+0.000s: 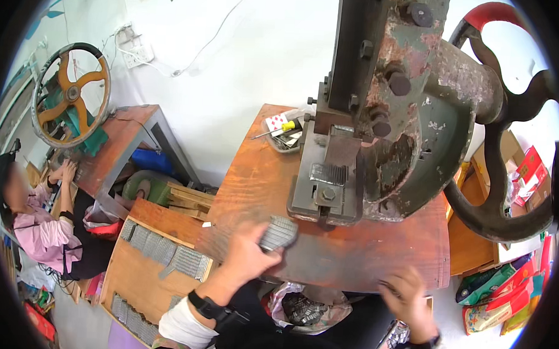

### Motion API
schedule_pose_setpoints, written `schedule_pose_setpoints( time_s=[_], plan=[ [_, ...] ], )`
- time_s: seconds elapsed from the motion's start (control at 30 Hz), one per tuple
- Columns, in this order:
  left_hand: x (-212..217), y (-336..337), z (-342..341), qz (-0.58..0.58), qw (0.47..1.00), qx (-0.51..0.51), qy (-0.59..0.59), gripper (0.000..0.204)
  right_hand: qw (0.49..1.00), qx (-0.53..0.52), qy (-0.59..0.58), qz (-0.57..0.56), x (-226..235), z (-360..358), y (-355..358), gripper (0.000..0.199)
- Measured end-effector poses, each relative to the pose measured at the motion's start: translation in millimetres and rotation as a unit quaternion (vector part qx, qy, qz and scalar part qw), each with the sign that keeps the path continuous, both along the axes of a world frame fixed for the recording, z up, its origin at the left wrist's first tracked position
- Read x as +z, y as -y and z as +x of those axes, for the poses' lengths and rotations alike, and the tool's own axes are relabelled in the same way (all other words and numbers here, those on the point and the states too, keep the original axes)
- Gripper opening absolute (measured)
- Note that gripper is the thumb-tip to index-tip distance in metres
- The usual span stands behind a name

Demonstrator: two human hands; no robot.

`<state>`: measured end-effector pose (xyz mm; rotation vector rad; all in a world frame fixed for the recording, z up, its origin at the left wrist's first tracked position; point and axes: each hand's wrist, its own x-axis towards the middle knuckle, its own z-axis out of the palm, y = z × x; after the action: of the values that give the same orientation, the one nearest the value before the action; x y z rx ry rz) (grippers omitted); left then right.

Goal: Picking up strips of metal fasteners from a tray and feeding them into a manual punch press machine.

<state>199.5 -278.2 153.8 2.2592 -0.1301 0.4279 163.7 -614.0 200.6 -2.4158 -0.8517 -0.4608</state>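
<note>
My left hand (247, 253) is closed around a stack of small grey ribbed metal pieces (278, 233), just above the wooden table at the foot of the press. Lower right, beyond the table's front edge, my right hand (407, 297) is slightly blurred with its fingers curled inward. A thin dark shape shows at its fingertips, too unclear to name. A hand press (400, 111) stands on the table, and a ribbed metal piece (329, 174) lies on its bed (303, 191) under the ram. A bag (342, 312) of dark metal pieces sits at my lap.
The wooden table (249, 173) carries a small tray (285, 144) with a yellow-handled screwdriver (286, 127). At left, a wooden board (159, 278) holds rows of metal pieces. The press's large handwheel (499, 139) juts out at right. A co-worker (40, 228) sits far left by another wheeled press.
</note>
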Motion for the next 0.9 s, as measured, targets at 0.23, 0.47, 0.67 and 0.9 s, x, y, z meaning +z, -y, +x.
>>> schedule_pose_setpoints(
  time_s=[0.23,0.47,0.67,0.9],
  plan=[
    [-7.4,26.1,-11.5,0.027,0.999,-0.027,0.02,0.081,0.986,0.086,0.032,-0.137,-13.3,32.1,-124.6,0.068],
    [-5.0,23.3,-14.5,-0.013,0.999,-0.042,-0.021,0.092,0.991,-0.017,0.009,-0.133,-39.0,53.4,-110.1,0.067],
    [17.8,37.9,-6.3,0.121,0.991,-0.04,-0.03,0.075,0.999,0.002,-0.03,-0.023,-43.9,58.7,-104.7,0.057],
    [-6.6,49.5,2.5,0.257,0.962,-0.038,0.085,0.049,0.991,-0.024,-0.046,0.125,-46.8,44.1,-70.1,0.041]
  ],
)
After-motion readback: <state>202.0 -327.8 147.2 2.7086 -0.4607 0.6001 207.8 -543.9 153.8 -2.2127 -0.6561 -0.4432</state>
